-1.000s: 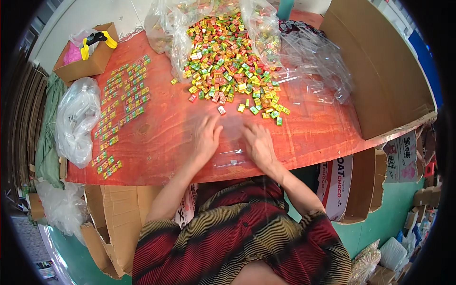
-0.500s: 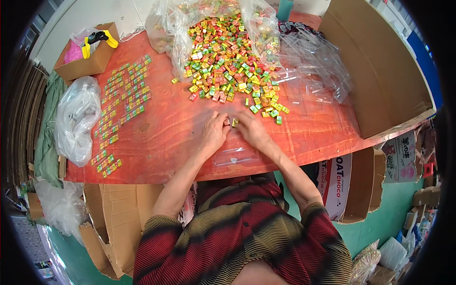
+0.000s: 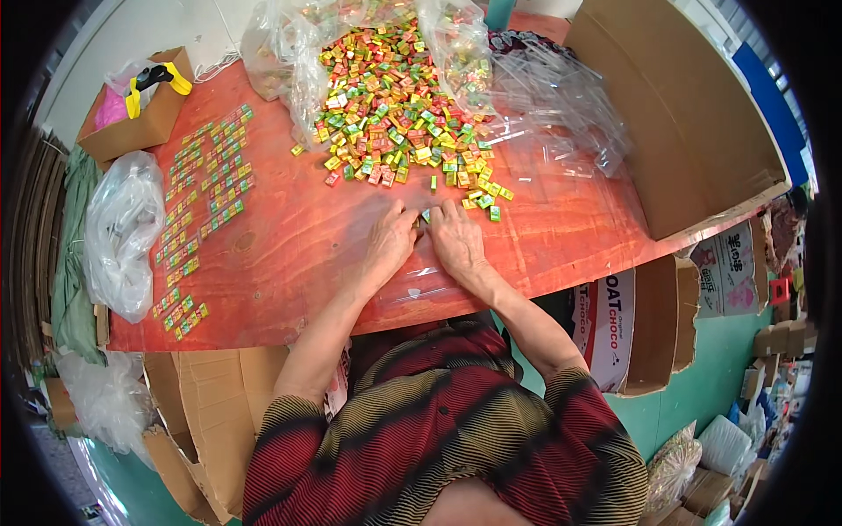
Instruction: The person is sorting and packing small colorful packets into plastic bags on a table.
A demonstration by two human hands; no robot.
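Both my hands meet over the red table in front of a heap of small red, yellow and green boxes (image 3: 386, 131). My left hand (image 3: 392, 237) curls its fingertips round a small box, mostly hidden by the fingers. Close beside it, my right hand (image 3: 457, 240) is pinched on another small box (image 3: 426, 215), of which a greenish-white end shows between the hands. Just beyond my fingers one green box (image 3: 433, 183) stands by itself. Nearer to me, clear plastic pieces (image 3: 412, 293) lie by the table's front edge.
Short rows of small boxes (image 3: 226, 180) lie at the left of the red table (image 3: 289, 237). Beyond them are a bundled clear bag (image 3: 127, 235) and a cardboard box (image 3: 145, 123). Clear plastic sleeves (image 3: 557, 101) are piled at the back right, beside a large upright carton (image 3: 675, 114).
My right hand has come closer to my left, and its fingers have closed in. The yellow box seen between the hands is no longer visible. The whole view has shifted slightly.
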